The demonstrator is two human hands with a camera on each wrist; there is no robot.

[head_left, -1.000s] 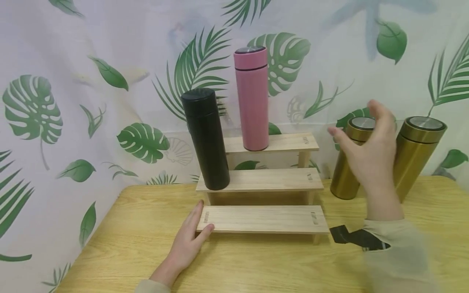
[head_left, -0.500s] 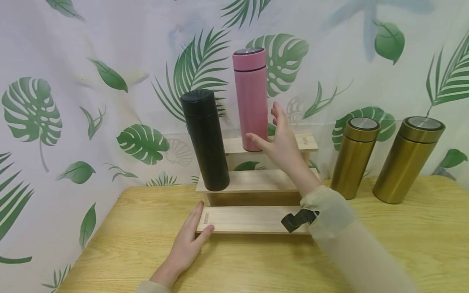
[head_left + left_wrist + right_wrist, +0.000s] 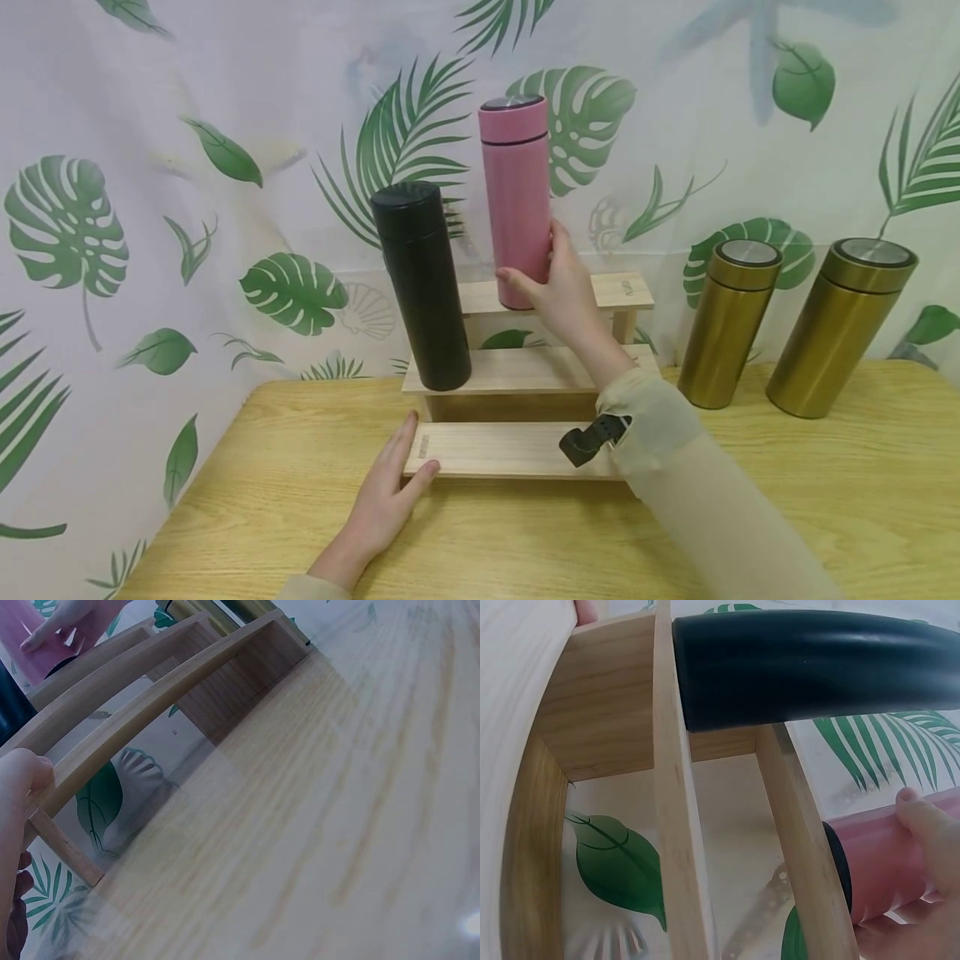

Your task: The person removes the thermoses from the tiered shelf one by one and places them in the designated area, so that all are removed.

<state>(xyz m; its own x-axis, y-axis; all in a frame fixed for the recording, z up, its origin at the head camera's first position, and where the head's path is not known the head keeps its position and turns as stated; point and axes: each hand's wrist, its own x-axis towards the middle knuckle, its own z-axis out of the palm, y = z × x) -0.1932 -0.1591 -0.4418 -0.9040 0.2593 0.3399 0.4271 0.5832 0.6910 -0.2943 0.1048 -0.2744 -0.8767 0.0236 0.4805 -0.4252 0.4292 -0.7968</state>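
My right hand [image 3: 564,292] grips the lower part of a pink thermos [image 3: 517,200], thumb in front and fingers round its right side. The thermos stands upright on the top step of a three-step wooden stand [image 3: 517,450]. In the right wrist view the thumb and fingers wrap the pink thermos [image 3: 885,847] just above its dark base. My left hand [image 3: 382,492] holds the left end of the lowest step, its thumb over the front edge. The left wrist view shows curled fingers beside the stand [image 3: 150,712]. A black thermos [image 3: 422,287] stands at the left of the middle step.
Two gold thermoses stand on the table right of the stand: a slimmer one [image 3: 729,333] and a wider one [image 3: 840,333]. The wood-grain table [image 3: 225,517] meets a leaf-patterned cloth [image 3: 187,333] at the back. A black strap [image 3: 592,437] hangs at my right wrist.
My right hand has moved left from beside the gold thermoses to the pink thermos and closed its fingers round it. The left hand has stayed on the stand.
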